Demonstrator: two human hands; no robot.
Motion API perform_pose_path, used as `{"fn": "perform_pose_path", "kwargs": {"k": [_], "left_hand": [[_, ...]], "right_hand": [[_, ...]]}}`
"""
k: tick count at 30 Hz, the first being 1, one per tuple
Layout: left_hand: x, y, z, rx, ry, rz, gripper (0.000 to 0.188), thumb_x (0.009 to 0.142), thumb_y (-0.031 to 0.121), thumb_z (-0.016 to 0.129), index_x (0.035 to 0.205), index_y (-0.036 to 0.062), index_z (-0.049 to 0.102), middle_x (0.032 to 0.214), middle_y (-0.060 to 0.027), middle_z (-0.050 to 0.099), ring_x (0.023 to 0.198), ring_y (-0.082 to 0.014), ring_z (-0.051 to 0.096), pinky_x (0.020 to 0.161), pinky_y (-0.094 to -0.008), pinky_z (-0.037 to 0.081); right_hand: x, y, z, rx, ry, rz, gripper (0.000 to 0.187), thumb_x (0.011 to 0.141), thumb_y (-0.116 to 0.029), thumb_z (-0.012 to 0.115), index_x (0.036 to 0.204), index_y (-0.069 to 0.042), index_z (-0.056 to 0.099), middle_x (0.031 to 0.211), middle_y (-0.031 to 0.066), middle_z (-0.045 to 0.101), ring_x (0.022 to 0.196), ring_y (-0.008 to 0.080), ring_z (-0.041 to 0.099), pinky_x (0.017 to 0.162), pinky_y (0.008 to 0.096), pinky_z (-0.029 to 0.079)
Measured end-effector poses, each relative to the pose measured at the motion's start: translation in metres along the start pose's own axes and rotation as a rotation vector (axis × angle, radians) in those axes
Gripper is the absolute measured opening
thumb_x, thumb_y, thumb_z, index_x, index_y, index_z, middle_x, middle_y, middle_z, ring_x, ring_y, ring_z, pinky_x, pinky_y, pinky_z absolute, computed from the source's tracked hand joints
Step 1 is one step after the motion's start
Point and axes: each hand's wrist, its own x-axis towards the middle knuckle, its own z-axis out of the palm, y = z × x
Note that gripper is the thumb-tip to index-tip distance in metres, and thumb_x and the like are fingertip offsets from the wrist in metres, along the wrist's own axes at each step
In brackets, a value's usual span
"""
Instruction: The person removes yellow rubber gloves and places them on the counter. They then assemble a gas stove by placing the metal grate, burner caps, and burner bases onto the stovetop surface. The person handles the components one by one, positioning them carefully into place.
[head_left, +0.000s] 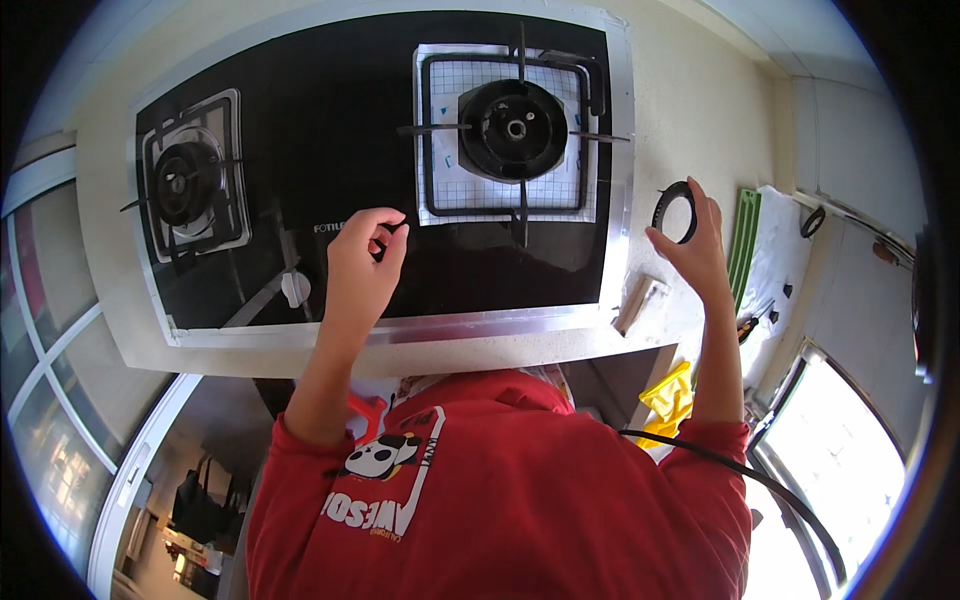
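Over the counter to the right of the gas hob, my right hand grips a black metal ring with small teeth round its edge, thumb and fingers on its rim. My left hand is closed in a pinch above the front middle of the black glass hob; what its fingers hold, if anything, I cannot make out. Behind and between the hands lies the right burner, its pan support standing round it on white checked paper. The left burner has its own support.
A white knob sits at the hob's front. Right of the hob lies a pale block. Farther right are a green ridged strip and a dark-handled tool. A yellow cloth hangs below the counter edge; a black cable crosses my right sleeve.
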Motion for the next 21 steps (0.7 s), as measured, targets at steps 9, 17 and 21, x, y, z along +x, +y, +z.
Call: {"fn": "perform_pose_path", "kwargs": {"k": [9,17,21], "left_hand": [[-0.001,0.001,-0.004,0.029,0.071,-0.042,0.011,0.081,0.003,0.066,0.092,0.0036,0.063,0.085,-0.0046,0.065,0.065,-0.0121,0.057,0.059,-0.0244,0.042],[0.021,-0.002,-0.007,0.062,0.139,0.013,0.014,0.083,0.004,0.065,0.097,0.0034,0.065,0.086,-0.0037,0.066,0.069,-0.0086,0.058,0.061,-0.0212,0.043],[0.045,0.001,-0.007,0.093,0.143,0.099,0.017,0.083,0.004,0.066,0.1,0.0039,0.065,0.089,-0.0043,0.066,0.069,-0.0091,0.058,0.06,-0.0214,0.042]], "right_hand": [[-0.001,0.032,0.015,0.007,0.031,0.036,0.084,0.068,-0.027,0.078,0.14,-0.012,0.036,0.127,0.0211,0.039,0.117,0.0381,0.046,0.095,0.0456,0.042],[-0.004,0.037,0.021,0.037,0.027,0.021,0.085,0.067,-0.023,0.077,0.14,-0.011,0.034,0.126,0.0211,0.039,0.117,0.0381,0.046,0.097,0.0448,0.041],[-0.003,0.042,0.022,0.042,0.012,0.018,0.086,0.068,-0.023,0.077,0.141,-0.011,0.033,0.125,0.0214,0.04,0.117,0.0387,0.045,0.098,0.0446,0.04]]}}
